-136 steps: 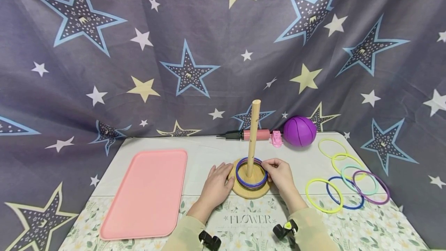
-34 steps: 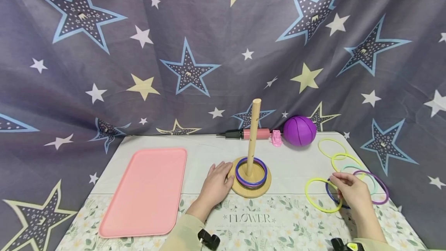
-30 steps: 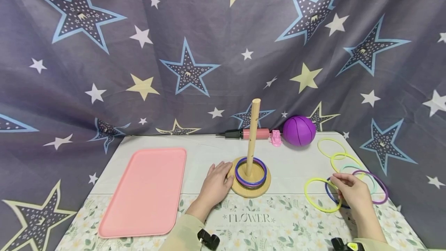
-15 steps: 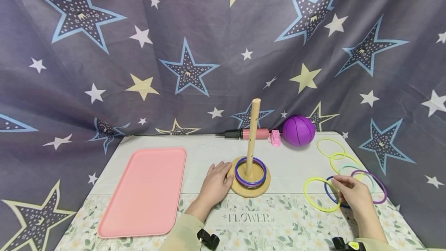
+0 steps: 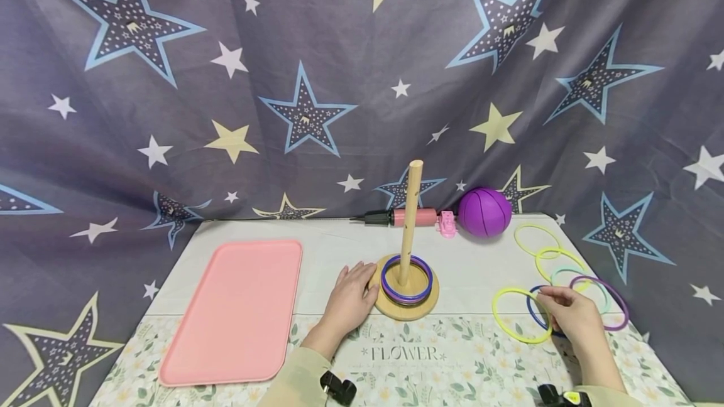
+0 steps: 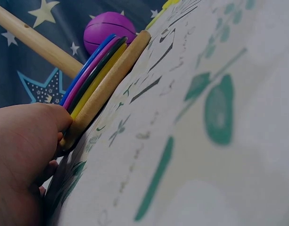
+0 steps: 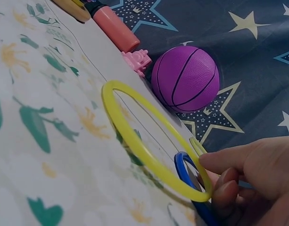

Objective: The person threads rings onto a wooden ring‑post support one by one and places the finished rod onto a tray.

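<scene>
A grey-blue cloth hangs with folds from 9 o'clock through 12 to 3 o'clock, printed with stars. At 6 o'clock stands a table, white on its far part; its near part carries a floral pattern.

The right fingers hide part of the loose blue ring.

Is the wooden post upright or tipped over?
Upright: in the head view the wooden post rises from its round base, which lies flat on the table.
</scene>
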